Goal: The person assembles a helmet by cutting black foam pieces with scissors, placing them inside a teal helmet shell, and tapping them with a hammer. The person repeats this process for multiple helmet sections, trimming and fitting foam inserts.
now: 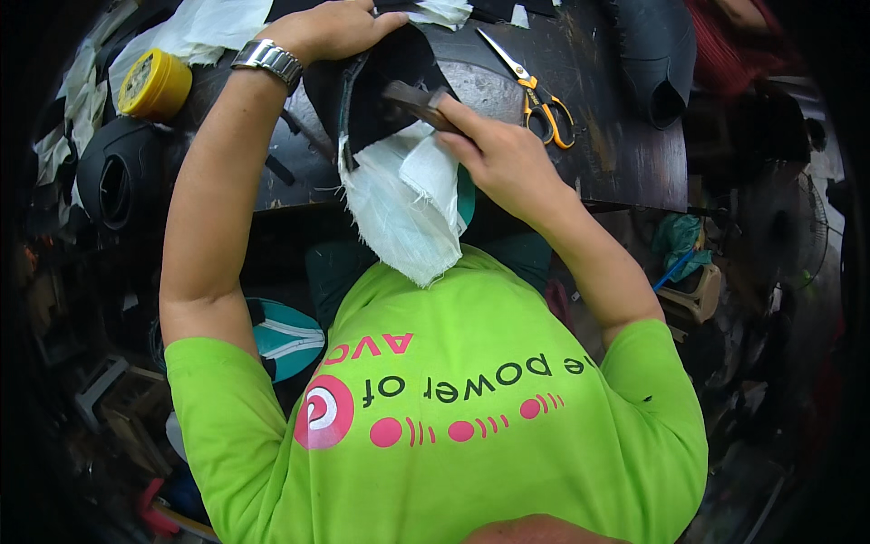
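Observation:
At the top edge my left hand (340, 29), wearing a metal watch, lies over the far end of a black fabric piece (367, 109), thumb stretched out; its other fingers are partly cut off by the picture's edge. My right hand (503, 150) grips a dark brown tool (419, 102), held over the black piece; the tool's far end is smeared by motion and its kind is unclear. White frayed cloth (399, 204) hangs from the black piece over the table's near edge, towards my lap. A bit of teal shows beside this cloth.
Scissors (535, 95) with yellow-black handles lie right of my right hand on the dark table (625, 172). A yellow tub (156, 86) stands at left, near a black rounded form (118, 172). Another black form (657, 63) is at right, with a person's red sleeve (725, 45) beyond.

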A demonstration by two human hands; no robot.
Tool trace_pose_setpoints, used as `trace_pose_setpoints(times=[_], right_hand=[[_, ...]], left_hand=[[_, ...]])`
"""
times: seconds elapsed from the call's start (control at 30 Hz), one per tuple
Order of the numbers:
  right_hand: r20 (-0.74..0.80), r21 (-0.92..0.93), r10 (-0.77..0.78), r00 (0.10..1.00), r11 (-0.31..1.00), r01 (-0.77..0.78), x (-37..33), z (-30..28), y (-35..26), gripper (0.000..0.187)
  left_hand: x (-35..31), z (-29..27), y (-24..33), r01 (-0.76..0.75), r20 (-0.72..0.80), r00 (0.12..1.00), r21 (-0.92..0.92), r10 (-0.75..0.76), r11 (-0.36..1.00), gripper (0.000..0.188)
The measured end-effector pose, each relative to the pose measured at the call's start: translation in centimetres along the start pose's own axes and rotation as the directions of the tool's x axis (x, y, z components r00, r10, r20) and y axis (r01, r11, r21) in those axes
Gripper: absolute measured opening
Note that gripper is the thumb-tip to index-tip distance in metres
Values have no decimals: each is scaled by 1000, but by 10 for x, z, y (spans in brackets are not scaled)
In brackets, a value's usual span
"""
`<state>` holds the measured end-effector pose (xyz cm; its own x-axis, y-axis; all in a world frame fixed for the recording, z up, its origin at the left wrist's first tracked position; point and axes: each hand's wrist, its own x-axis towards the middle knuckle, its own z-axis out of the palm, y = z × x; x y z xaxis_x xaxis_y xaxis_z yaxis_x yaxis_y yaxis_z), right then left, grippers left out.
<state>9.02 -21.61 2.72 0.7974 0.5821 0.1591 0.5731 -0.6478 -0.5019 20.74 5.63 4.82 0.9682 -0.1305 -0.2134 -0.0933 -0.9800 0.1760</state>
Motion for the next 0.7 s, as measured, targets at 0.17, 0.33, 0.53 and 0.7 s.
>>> trace_pose_setpoints(times=[0.17, 0.33, 0.53, 0.7], right_hand=[[-73, -6, 103, 992, 995, -104, 51, -2, -10, 42], [-138, 170, 119, 983, 981, -95, 31, -4, 9, 42], [-19, 10, 156, 988, 988, -156, -12, -25, 9, 40], [-24, 146, 186, 982, 973, -181, -33, -48, 9, 40]], left_hand=[[12, 6, -17, -205, -11, 978, 112, 207, 972, 52], [3, -5, -4, -158, -8, 987, 0, 158, 987, 64], [-2, -11, 19, 13, 43, 999, 26, -14, 1000, 84], [-5, -10, 16, 62, 26, 998, -44, -61, 997, 86]])
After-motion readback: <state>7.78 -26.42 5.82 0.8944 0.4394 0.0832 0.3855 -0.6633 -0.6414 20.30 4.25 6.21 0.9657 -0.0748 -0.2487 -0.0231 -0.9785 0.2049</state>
